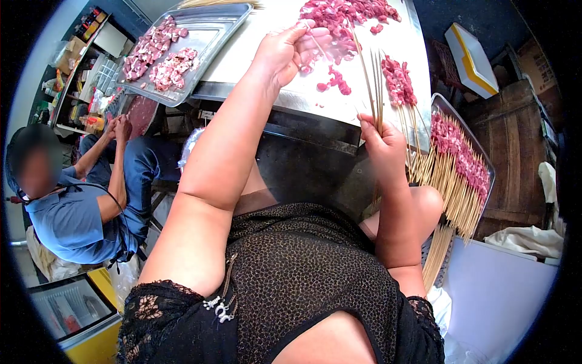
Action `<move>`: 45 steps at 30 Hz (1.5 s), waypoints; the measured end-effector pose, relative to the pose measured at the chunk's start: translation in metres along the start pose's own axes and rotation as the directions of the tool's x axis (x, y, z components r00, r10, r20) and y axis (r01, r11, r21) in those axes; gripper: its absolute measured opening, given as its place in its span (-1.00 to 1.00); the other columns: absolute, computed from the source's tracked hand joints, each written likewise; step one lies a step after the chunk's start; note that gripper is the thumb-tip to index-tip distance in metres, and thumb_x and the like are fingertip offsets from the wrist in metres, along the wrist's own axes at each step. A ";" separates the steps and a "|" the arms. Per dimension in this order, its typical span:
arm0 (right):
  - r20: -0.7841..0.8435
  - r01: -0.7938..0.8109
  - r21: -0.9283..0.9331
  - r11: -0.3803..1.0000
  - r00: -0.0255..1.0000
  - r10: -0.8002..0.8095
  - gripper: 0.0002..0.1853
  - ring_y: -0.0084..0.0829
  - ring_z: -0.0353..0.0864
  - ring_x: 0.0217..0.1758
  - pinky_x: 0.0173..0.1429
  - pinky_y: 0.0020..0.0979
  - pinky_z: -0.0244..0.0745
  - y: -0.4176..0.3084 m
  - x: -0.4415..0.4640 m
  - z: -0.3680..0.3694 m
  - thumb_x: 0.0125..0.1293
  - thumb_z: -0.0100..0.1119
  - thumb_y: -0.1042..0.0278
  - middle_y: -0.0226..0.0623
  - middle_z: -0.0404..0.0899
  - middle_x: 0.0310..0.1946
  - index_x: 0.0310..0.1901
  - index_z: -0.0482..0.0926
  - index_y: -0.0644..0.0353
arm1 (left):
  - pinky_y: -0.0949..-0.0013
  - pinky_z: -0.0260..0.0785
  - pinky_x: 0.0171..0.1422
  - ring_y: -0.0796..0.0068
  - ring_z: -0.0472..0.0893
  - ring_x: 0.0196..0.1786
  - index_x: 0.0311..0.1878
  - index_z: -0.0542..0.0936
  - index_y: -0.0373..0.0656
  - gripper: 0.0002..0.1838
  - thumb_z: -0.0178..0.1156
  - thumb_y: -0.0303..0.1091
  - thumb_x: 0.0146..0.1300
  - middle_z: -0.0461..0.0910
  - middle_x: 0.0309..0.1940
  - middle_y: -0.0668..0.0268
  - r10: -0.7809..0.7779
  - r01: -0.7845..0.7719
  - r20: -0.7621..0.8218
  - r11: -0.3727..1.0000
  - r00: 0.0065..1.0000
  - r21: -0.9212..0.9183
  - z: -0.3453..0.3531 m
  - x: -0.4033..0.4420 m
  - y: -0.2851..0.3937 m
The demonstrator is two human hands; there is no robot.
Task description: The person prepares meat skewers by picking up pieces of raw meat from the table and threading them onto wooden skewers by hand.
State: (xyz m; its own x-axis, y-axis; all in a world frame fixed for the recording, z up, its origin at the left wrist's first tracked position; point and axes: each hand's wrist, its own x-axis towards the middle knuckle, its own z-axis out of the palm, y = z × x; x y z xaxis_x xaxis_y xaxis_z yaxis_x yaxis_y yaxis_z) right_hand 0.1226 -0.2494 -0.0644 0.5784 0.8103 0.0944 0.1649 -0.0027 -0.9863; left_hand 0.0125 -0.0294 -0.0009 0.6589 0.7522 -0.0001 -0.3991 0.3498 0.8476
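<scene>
My left hand (295, 50) reaches over the worktop beside the pile of red meat pieces (351, 15), palm turned up and fingers extended. A thin pale line crosses its fingers; I cannot tell whether it is a stick. Closed around several bamboo skewers (377, 91) is my right hand (385, 142), near the worktop's front edge. One of those skewers slants up toward the meat. A few small meat pieces (335, 82) lie between my hands. Threaded meat skewers (399, 82) rest just right of the skewers I hold.
At the right, a metal tray (490, 176) bears many loaded skewers (458, 158). Another metal tray (209, 51) at upper left carries two heaps of cut meat (173, 68). A seated person (79, 200) is at the left, hands together near a meat-filled container (142, 114).
</scene>
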 end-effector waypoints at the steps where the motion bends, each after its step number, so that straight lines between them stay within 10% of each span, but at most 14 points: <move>1: -0.004 -0.005 0.004 1.000 1.000 0.005 -0.82 -0.73 0.37 -0.49 -0.38 -0.63 0.31 0.000 0.000 0.000 0.25 0.15 0.41 -0.51 0.47 -0.56 -0.17 0.63 0.29 | 0.36 0.57 -0.14 0.13 0.61 -0.05 0.00 0.39 -0.42 -0.69 -0.19 -0.35 0.42 0.54 -0.06 -0.08 0.000 0.000 0.000 1.000 1.000 0.000 0.001 0.000 -0.001; 14: 0.002 0.081 -0.144 0.986 0.997 -0.082 -0.79 -0.76 0.33 -0.46 -0.39 -0.71 0.19 -0.001 0.003 -0.007 0.28 0.13 0.40 -0.57 0.46 -0.49 -0.11 0.60 0.30 | 0.31 0.54 -0.21 0.18 0.62 -0.05 0.04 0.40 -0.37 -0.70 -0.17 -0.37 0.40 0.54 -0.02 -0.05 -0.050 0.043 0.059 0.991 0.997 0.127 0.000 -0.009 0.002; 26: 0.080 -0.192 0.244 0.951 0.981 0.177 -0.82 -0.79 0.31 -0.54 -0.47 -0.71 0.17 -0.013 0.003 -0.001 0.25 0.15 0.43 -0.57 0.45 -0.57 -0.16 0.62 0.29 | 0.37 0.47 -0.29 0.07 0.54 0.07 -0.05 0.44 -0.35 -0.75 -0.14 -0.41 0.36 0.47 0.02 -0.19 -0.096 0.108 0.144 0.991 0.985 -0.073 0.013 -0.016 0.006; 36: -0.038 -0.009 0.244 0.970 0.999 0.019 -0.80 -0.80 0.28 -0.55 -0.49 -0.72 0.13 -0.008 0.007 0.003 0.27 0.13 0.46 -0.59 0.43 -0.55 -0.13 0.60 0.34 | 0.37 0.51 -0.05 0.41 0.62 -0.10 -0.01 0.51 -0.29 -0.72 0.03 -0.33 0.33 0.57 -0.04 0.06 -0.144 0.105 0.207 0.977 0.968 0.185 0.003 -0.007 -0.007; 39: -0.054 0.008 0.236 0.972 0.999 0.005 -0.81 -0.80 0.27 -0.55 -0.48 -0.71 0.13 -0.012 0.006 0.000 0.27 0.12 0.46 -0.60 0.41 -0.56 -0.13 0.59 0.36 | 0.45 0.49 -0.17 0.51 0.62 -0.24 -0.05 0.56 -0.25 -0.73 0.11 -0.28 0.29 0.63 -0.17 0.18 0.019 -0.077 0.123 0.874 0.992 0.479 -0.021 -0.006 0.021; 41: -0.042 -0.012 0.235 0.972 0.999 0.022 -0.77 -0.83 0.21 -0.58 -0.53 -0.74 0.01 -0.009 0.005 -0.001 0.30 0.11 0.44 -0.61 0.38 -0.55 -0.08 0.55 0.39 | 0.51 0.41 -0.29 0.58 0.57 -0.39 -0.15 0.62 -0.23 -0.74 0.20 -0.24 0.21 0.65 -0.38 0.30 0.066 -0.025 0.001 0.366 0.998 0.930 -0.050 -0.001 0.029; 45: -0.030 -0.001 0.216 0.976 1.000 0.008 -0.77 -0.83 0.21 -0.58 -0.53 -0.74 0.01 -0.008 0.004 -0.001 0.30 0.12 0.44 -0.61 0.38 -0.55 -0.07 0.56 0.37 | 0.38 0.40 -0.29 0.46 0.57 -0.47 -0.34 0.67 -0.16 -0.79 0.27 -0.22 0.07 0.62 -0.53 0.23 0.004 -0.050 0.050 -0.085 0.999 0.995 -0.041 -0.024 0.022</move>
State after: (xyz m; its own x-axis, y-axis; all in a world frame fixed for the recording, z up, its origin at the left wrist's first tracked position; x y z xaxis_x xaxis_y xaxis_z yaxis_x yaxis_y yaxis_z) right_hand 0.1243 -0.2463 -0.0557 0.6038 0.7920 0.0905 -0.0125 0.1229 -0.9923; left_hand -0.0379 -0.0172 -0.0042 0.6885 0.7246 0.0298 0.6357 -0.6228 0.4560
